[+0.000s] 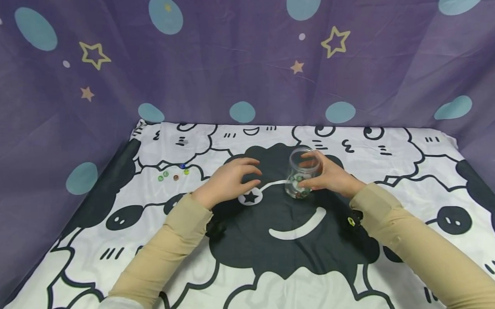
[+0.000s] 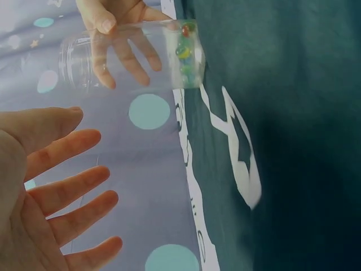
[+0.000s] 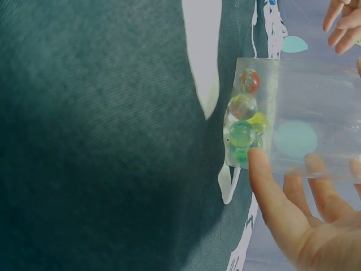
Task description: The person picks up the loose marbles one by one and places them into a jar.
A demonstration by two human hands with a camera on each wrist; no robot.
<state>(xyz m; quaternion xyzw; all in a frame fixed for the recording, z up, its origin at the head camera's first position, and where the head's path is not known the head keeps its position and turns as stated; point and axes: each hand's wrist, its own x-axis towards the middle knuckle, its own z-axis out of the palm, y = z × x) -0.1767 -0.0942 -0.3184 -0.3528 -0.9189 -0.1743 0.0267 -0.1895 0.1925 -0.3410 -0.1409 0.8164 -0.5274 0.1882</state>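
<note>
A clear jar point(image 1: 295, 180) stands upright on the dark printed part of the cloth, its mouth uncovered. Several glass marbles point(image 3: 242, 134), green, yellow and orange-red, lie at its bottom. My right hand point(image 1: 330, 175) holds the jar from the right side, the thumb near the marbles and the fingers round the far wall. To the left of the jar, my left hand point(image 1: 229, 180) hovers with loosely bent, spread fingers and nothing in them. The left wrist view shows this left hand point(image 2: 62, 180) apart from the jar.
Several loose marbles point(image 1: 175, 177), green, yellow, brown and blue, lie on the white cloth at the back left. The sheep-print cloth point(image 1: 253, 297) covers the table. A purple curtain point(image 1: 235, 58) with stars and blue ovals rises behind it and along the sides.
</note>
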